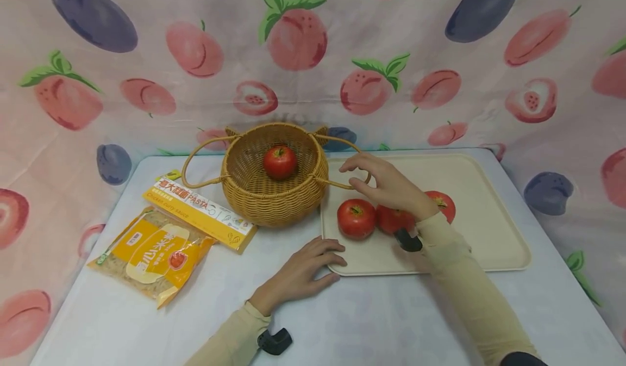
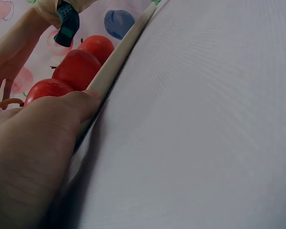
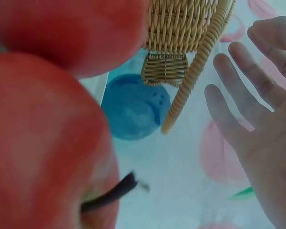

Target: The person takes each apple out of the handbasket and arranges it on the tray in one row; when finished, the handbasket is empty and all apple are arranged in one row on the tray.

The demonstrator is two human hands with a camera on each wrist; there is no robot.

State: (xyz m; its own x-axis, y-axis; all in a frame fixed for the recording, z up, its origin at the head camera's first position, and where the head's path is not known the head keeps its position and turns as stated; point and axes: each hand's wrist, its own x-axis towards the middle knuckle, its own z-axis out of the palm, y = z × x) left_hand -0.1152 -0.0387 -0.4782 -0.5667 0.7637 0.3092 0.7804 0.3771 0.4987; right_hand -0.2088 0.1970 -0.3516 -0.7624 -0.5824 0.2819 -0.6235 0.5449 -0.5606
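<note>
My right hand (image 1: 391, 184) hovers over the tray beside the wicker basket (image 1: 271, 208), overlapping its right handle (image 1: 338, 184) in the head view. In the right wrist view the fingers are spread and relaxed, apart from the handle (image 3: 195, 71), with nothing held. My left hand (image 1: 303, 271) rests at the front left corner of the beige tray (image 1: 489, 224), fingers loosely extended and thumb (image 2: 83, 102) against its rim. One red apple (image 1: 280, 162) lies inside the basket. Three more apples (image 1: 356, 219) sit in a row on the tray, partly covered by the right arm.
Left of the basket lies a yellow and white pasta box (image 1: 200, 213), flat on the white tablecloth (image 1: 371, 322). In front of it is a yellow food bag (image 1: 151, 252) with a clear lower part. A fruit-print cloth (image 1: 303, 94) hangs behind the table.
</note>
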